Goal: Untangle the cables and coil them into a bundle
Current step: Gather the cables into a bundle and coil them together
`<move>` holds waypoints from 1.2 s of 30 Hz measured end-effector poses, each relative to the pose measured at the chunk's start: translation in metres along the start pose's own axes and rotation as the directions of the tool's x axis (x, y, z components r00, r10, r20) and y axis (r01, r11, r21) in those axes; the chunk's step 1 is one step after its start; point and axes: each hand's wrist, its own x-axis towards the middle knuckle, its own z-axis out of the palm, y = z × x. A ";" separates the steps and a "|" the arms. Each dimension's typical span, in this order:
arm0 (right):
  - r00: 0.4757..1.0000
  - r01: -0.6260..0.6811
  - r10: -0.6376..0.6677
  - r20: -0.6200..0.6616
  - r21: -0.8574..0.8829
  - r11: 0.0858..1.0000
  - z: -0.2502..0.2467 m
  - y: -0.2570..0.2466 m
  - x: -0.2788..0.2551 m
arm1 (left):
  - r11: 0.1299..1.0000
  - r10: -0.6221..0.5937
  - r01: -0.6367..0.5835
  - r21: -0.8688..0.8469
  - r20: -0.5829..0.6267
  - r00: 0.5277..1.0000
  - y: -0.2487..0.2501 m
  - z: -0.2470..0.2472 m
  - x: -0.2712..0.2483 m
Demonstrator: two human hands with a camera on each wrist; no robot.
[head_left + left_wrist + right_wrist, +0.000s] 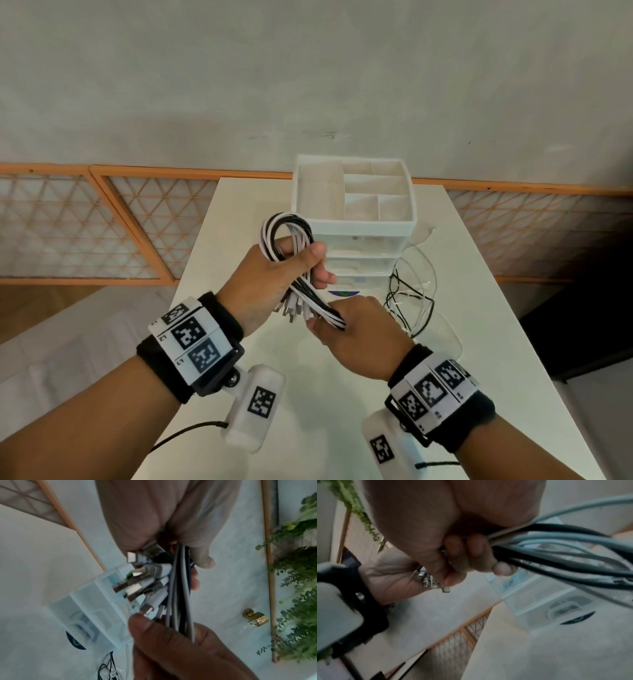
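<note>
A bundle of black and white cables (287, 229) is folded into a loop above the white table (308, 428). My left hand (308, 263) grips the bundle at its middle, thumb across the strands. Below it, my right hand (330, 325) holds the lower run of the strands. Several metal USB plugs (291, 308) stick out between the two hands. In the left wrist view the plugs (142, 585) fan out leftward beside the cable strands (178, 588), with the right hand (171, 649) below. In the right wrist view the cables (556, 547) run right from my curled fingers (465, 550).
A white drawer organiser (359, 224) with open top compartments stands behind the hands. A loose tangle of thin black and white cables (411, 301) lies on the table to its right. A green plant (300, 601) hangs on the wall.
</note>
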 end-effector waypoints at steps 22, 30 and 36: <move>0.955 -0.280 0.238 -0.177 -0.277 0.919 -0.025 0.020 0.021 | 0.767 -0.350 0.260 0.587 0.044 0.936 -0.042 0.016 -0.017; 0.968 -0.207 0.171 -0.186 -0.197 0.958 -0.030 0.014 0.020 | 0.755 -0.316 0.278 0.594 -0.041 0.948 -0.045 0.008 -0.017; 0.991 0.020 0.019 -0.130 0.290 0.957 -0.056 0.044 0.008 | 0.918 -0.217 0.261 0.297 -0.173 0.961 -0.031 -0.016 -0.008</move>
